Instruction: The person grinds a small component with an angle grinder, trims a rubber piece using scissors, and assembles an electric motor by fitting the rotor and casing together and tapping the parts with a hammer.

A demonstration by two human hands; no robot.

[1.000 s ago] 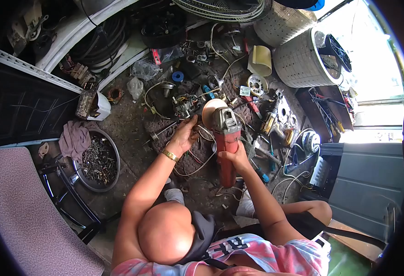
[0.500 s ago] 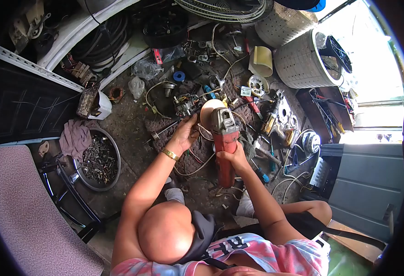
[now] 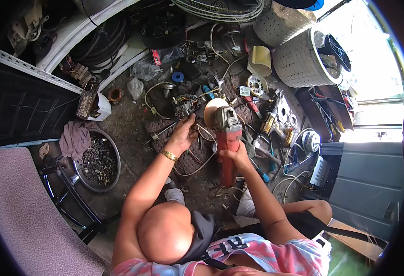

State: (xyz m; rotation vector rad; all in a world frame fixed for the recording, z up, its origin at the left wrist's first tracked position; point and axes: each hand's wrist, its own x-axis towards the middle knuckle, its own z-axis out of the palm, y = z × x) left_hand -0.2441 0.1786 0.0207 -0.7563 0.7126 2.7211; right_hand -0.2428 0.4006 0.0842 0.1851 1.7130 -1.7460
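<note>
A red angle grinder (image 3: 228,147) with a grey metal head is held upright in my right hand (image 3: 237,156), its fingers wrapped round the body. Its round, pale brown disc (image 3: 214,112) points away from me. Left of the disc, my left hand (image 3: 182,136) has its fingers closed around something small and dark that I cannot make out. A gold watch (image 3: 169,155) is on the left wrist. Just beyond that hand lies a metal motor part (image 3: 183,106), and a pale cable (image 3: 202,166) loops below the hands.
A round pan of screws (image 3: 98,161) and a rag (image 3: 75,139) lie at left, near a speckled cushion (image 3: 31,211). Perforated drums (image 3: 298,60) stand at upper right. Tools, a drill (image 3: 272,120) and a white coil-like part (image 3: 310,141) lie on the right.
The grinder and my right hand have shifted slightly right, so the disc is a little farther from my left hand, which has moved slightly left.
</note>
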